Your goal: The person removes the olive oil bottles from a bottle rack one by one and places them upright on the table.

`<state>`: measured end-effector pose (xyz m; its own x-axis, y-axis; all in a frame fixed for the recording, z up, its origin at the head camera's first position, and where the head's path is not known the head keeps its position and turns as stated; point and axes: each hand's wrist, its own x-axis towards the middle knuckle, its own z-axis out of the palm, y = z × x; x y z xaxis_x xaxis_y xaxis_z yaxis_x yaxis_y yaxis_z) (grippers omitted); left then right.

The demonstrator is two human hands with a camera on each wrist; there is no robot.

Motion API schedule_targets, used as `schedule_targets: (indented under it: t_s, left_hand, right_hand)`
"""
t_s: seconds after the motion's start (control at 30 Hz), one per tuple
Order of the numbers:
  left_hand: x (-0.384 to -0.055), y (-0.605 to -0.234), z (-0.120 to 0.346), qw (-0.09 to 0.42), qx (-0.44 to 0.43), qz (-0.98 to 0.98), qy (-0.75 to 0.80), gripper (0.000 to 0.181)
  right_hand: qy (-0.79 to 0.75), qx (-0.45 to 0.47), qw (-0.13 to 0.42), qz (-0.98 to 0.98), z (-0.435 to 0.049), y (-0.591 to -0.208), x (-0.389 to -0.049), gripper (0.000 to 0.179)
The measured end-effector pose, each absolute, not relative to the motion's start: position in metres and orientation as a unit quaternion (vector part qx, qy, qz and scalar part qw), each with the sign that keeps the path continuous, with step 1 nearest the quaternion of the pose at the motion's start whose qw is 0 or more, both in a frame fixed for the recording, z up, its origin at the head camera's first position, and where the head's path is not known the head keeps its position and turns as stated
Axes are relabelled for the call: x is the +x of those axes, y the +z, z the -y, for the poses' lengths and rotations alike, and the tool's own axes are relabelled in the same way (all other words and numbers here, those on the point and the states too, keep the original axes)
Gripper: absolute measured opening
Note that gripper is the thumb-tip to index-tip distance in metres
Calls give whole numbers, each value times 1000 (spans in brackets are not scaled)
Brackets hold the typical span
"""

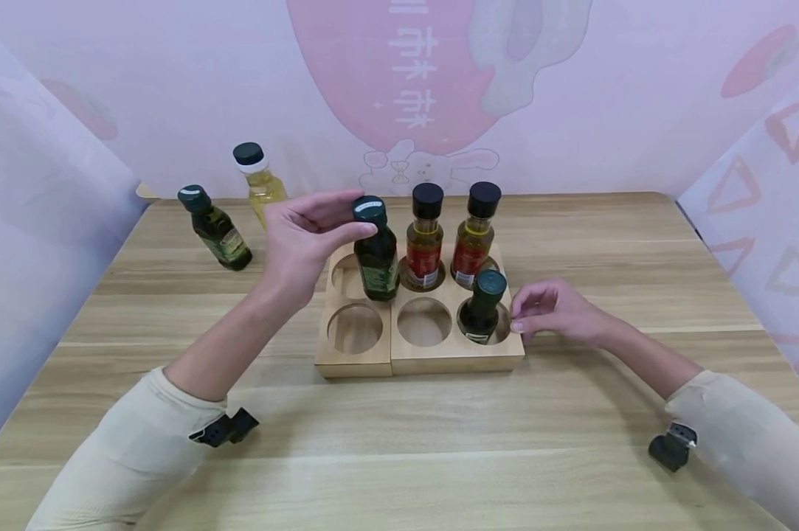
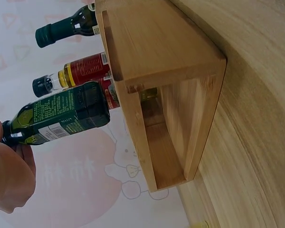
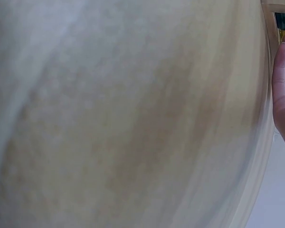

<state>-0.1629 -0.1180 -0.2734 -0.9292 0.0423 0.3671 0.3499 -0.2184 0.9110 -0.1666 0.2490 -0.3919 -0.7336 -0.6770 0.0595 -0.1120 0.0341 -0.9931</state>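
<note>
My left hand pinches a dark green glass bottle at its cap, thumb on one side and fingers behind. The bottle is upright over the wooden bottle rack, beside the back-left hole; the left wrist view shows its base just above the rack's top. At the rack's right end, my right hand rests its fingertips against the side, and in the right wrist view its fingers look straight. Nearest to it, a green-capped bottle leans in the front right hole.
Two black-capped bottles with red labels, one left and one right, stand in the back holes. Left of the rack are another dark green bottle and a clear bottle of yellow oil. A printed backdrop rises behind the table.
</note>
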Motion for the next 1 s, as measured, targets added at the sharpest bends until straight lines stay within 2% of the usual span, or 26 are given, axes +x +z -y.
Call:
schedule_targets:
  t_s: [0.5, 1.0]
  left_hand:
    - [-173, -273, 126, 141, -147, 630, -750, 36]
    - [-185, -272, 135, 155, -127, 626, -754, 34]
  right_hand:
    - [-632, -286, 230, -682, -249, -392, -167, 20]
    - [-625, -280, 230, -692, -249, -390, -167, 20]
